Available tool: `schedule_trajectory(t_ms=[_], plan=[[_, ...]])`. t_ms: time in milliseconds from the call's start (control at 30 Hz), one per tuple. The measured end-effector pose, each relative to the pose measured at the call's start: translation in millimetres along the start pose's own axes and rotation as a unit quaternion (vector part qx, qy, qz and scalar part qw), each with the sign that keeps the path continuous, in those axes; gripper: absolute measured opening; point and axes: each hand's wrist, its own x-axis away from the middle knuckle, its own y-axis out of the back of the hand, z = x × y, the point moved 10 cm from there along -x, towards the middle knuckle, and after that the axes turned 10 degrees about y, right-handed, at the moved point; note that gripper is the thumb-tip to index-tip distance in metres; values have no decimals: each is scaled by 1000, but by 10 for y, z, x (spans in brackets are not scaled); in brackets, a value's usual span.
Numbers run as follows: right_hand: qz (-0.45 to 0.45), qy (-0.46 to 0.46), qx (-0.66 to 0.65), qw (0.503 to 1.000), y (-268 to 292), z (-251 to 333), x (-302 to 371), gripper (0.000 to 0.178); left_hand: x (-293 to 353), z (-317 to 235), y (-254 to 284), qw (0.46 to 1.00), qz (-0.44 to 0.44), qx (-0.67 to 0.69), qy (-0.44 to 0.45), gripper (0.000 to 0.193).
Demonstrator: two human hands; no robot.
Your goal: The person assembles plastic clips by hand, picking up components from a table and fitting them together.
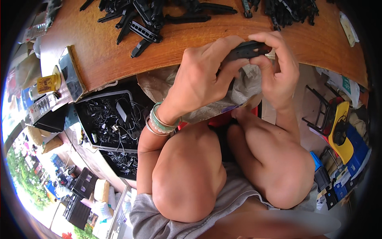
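Note:
Above my knees, at the table's near edge, both hands hold a black elongated plastic piece (250,50) between them. My left hand (201,75) grips its left end with thumb and fingers. At the other end, my right hand (281,67) pinches the piece between thumb and forefinger. Its exact kind cannot be made out. On the wooden table (93,44) beyond lies a pile of similar long black plastic parts (145,14), one with a row of slots (144,32). A second heap of black parts (288,12) sits farther right.
A greyish sack (207,104) hangs below my hands, between table and knees. Black bins (107,115) of small parts and cables stand at left. A yellow chair (341,133) is on the right. A white flat item (348,30) lies at the table's right end.

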Motion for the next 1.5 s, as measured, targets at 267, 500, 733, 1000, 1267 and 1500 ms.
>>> schedule_trajectory(t_ms=[267, 500, 733, 1000, 1267, 1500], plan=[[47, -41, -68, 996, 45, -229, -4, 19, -9, -10, 72, 996, -15, -21, -89, 26], [87, 12, 12, 996, -104, -480, -178, 15, -152, 98, 456, 885, -200, -409, -100, 13], [5, -10, -34, 999, 95, -448, -260, 20, -111, 69, 407, 944, -223, -218, -112, 10], [-4, -140, -317, 938, -86, -394, -101, 26, -185, 542, 180, 937, -15, 310, 158, 33], [-8, -168, -332, 928, -123, -493, 32, 12, -189, 423, -47, 926, 81, 320, 181, 31], [-30, -155, -317, 935, -79, -497, 48, 11, -147, 240, -18, 978, 37, 167, 122, 35]])
